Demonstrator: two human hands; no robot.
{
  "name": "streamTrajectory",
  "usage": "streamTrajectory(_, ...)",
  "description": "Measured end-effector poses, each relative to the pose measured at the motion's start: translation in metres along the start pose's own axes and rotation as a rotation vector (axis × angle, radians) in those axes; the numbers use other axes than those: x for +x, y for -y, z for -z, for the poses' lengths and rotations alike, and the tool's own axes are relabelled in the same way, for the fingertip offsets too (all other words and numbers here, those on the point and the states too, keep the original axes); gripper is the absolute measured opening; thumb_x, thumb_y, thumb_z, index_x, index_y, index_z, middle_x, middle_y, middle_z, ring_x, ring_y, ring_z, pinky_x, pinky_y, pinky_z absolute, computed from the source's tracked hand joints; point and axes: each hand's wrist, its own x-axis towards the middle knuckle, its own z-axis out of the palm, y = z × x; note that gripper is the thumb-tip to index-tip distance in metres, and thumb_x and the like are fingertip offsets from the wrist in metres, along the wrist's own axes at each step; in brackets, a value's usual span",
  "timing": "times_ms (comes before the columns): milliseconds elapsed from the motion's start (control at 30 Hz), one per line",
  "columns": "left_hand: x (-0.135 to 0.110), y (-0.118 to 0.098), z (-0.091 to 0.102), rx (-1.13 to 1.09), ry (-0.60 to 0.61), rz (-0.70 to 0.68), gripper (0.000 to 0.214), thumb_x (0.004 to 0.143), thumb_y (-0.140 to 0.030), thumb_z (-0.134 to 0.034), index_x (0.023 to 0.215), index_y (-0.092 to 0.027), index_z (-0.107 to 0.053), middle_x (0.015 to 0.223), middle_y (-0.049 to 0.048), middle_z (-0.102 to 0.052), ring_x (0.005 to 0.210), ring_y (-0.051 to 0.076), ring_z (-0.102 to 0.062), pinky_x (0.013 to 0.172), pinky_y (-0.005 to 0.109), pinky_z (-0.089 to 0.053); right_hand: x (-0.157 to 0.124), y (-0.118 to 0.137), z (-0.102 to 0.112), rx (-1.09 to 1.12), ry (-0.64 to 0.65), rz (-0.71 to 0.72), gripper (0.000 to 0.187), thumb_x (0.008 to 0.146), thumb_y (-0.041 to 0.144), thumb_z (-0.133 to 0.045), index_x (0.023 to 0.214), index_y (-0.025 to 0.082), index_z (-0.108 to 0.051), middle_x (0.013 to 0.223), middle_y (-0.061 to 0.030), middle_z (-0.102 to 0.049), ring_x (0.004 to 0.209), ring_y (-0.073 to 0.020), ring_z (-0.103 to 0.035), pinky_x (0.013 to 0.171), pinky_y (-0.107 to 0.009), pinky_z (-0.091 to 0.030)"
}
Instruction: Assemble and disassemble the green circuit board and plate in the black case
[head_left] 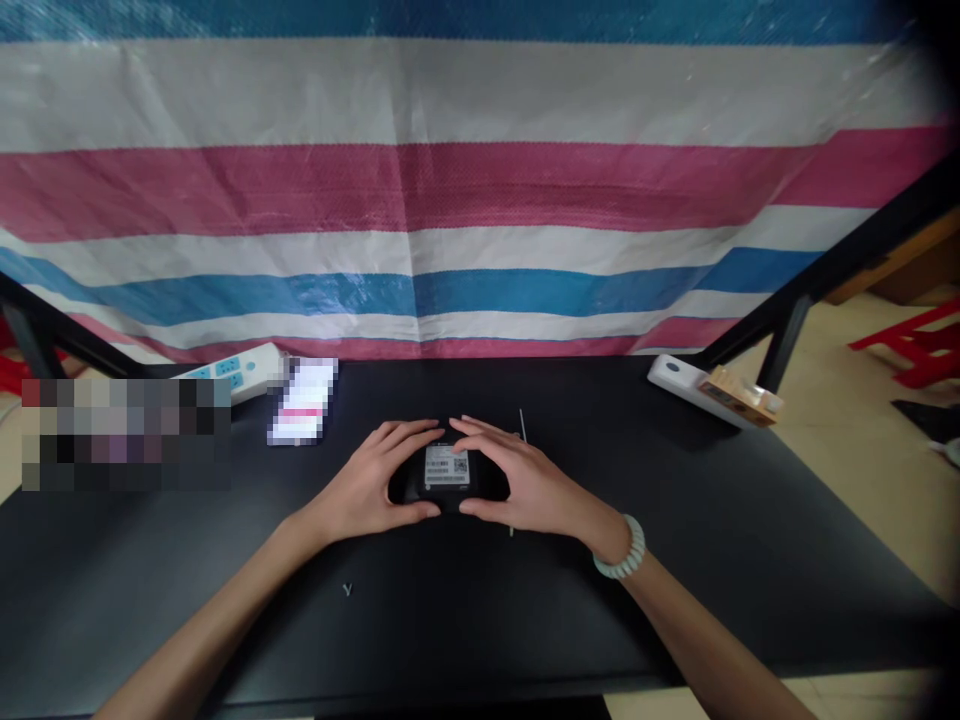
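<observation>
A small black device (448, 478) with a white label on top lies on the black table (720, 540). My left hand (375, 482) cups its left side, thumb at the near edge and fingers curved over the far edge. My right hand (517, 480) cups its right side the same way, with a pale bead bracelet (624, 552) on the wrist. Both hands are closed round the device, which rests on the table. A thin grey rod (521, 430) lies partly under my right hand.
A white power strip (229, 372) and a blurred phone (302, 402) lie at the back left. Another white strip with a tan block (716, 392) sits at the back right. A tiny screw-like bit (347, 589) lies near my left forearm. A striped tarp (450, 190) hangs behind.
</observation>
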Motion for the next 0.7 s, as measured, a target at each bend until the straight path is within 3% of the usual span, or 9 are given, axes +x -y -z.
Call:
streamTrajectory(300,-0.0018,-0.0009,-0.0021,-0.003,0.009,0.026,0.085,0.088,-0.051,-0.083,0.162,-0.032,-0.043,0.166,0.0099,-0.047,0.145,0.037,-0.047,0.12,0.059,-0.043,0.0018,-0.0022,0.0011,-0.006,0.05,-0.017,0.057,0.09,0.04,-0.085,0.14,0.034,-0.058,0.172,-0.0026,-0.042,0.162,-0.0266,-0.034,0.13,-0.055,-0.04)
streamTrajectory(467,-0.0012,-0.0006,-0.0056,-0.017,0.022,0.037,0.094,0.087,-0.046,-0.084,0.166,-0.032,-0.036,0.17,0.0096,-0.043,0.149,0.038,-0.043,0.122,0.061,-0.041,0.0022,-0.0036,0.0006,-0.024,0.059,-0.013,0.059,0.089,0.042,-0.085,0.142,0.035,-0.059,0.172,-0.0023,-0.042,0.162,-0.0283,-0.033,0.131,-0.057,-0.039)
streamTrajectory(700,-0.0006,0.0023,-0.0071,0.0,0.015,0.037,0.102,0.085,-0.052,-0.084,0.17,-0.03,-0.03,0.171,0.0124,-0.041,0.151,0.039,-0.042,0.124,0.062,-0.039,-0.0001,-0.005,-0.0016,-0.091,0.035,0.014,0.086,0.09,0.048,-0.084,0.164,0.038,-0.042,0.173,-0.0031,-0.039,0.161,-0.0294,-0.037,0.133,-0.055,-0.036)
